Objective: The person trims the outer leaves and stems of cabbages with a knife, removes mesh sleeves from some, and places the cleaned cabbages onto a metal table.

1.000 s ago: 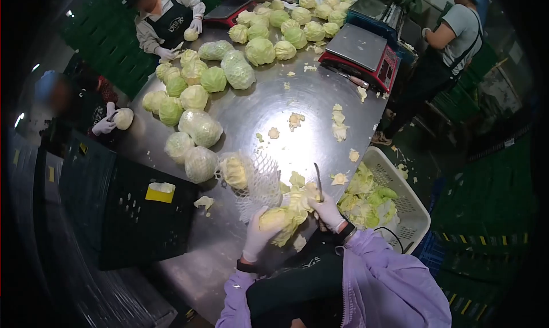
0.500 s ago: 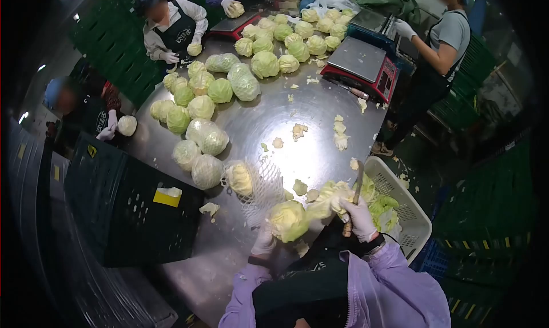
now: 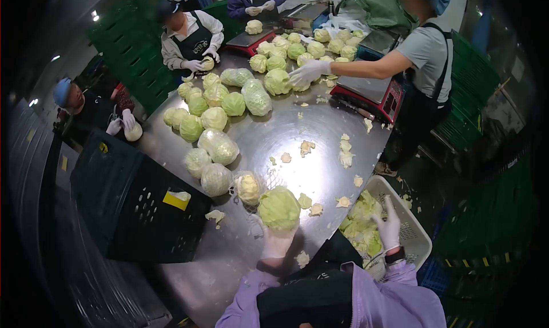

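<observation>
My left hand [image 3: 278,242], in a pale glove, holds a green cabbage [image 3: 279,208] from below, over the near side of the metal table [image 3: 257,139]. Just beyond it, a cabbage in white foam netting [image 3: 249,189] rests on the table. My gloved right hand [image 3: 390,228] is over the white basket [image 3: 416,236], fingers apart, above loose cabbage leaves [image 3: 361,222]. No knife can be made out in it.
Wrapped cabbages [image 3: 217,179] and bare ones [image 3: 214,118] lie on the left and far table. A dark crate [image 3: 137,208] stands left. Beside the red scale [image 3: 393,102], a co-worker's arm [image 3: 366,68] reaches over the table. Several co-workers stand around; leaf scraps [image 3: 307,147] lie mid-table.
My right hand has moved right from the table edge to the basket, and the leaves and knife no longer show in it. The held cabbage is slightly higher. The right co-worker now reaches to the cabbages.
</observation>
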`<state>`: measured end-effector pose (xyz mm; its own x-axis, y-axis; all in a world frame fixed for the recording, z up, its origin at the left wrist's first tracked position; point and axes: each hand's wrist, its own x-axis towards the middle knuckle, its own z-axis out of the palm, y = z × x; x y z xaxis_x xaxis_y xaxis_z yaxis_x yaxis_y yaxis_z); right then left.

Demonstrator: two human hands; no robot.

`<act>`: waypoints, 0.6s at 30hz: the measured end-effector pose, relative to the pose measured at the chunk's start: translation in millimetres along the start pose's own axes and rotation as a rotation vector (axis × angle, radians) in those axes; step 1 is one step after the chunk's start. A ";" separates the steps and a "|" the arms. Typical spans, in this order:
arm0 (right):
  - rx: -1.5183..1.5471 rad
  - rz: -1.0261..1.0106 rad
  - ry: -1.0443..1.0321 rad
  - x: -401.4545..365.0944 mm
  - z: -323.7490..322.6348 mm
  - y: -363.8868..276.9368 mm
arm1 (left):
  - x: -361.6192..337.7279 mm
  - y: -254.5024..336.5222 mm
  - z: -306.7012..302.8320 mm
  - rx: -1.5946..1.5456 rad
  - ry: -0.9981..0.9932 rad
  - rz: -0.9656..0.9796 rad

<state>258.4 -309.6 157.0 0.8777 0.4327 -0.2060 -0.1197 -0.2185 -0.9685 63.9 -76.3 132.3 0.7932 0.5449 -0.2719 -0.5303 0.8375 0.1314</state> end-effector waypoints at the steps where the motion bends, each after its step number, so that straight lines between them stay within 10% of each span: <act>1: -0.076 -0.034 -0.054 -6.4 12.4 -8.0 | -4.8 -2.7 4.5 0.031 -0.017 -0.001; 8: 0.464 0.194 -0.757 -14.9 94.1 -26.7 | -41.7 -3.2 51.8 0.591 -0.056 -0.195; 10: 0.388 0.329 -0.721 -11.7 102.3 -31.8 | -48.4 11.1 33.7 1.250 -0.146 0.164; 16: 0.204 0.393 -0.849 -6.9 121.8 -44.7 | -46.3 25.0 22.1 0.880 -0.135 -0.049; 18: 0.083 0.122 -0.599 -8.5 128.4 -54.1 | -44.4 19.9 26.8 0.190 0.023 -0.128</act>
<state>197.9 -189.1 193.2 0.4449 0.8303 -0.3356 -0.2599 -0.2389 -0.9356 26.1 -82.7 172.6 0.8421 0.4344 -0.3197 -0.3582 0.8935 0.2708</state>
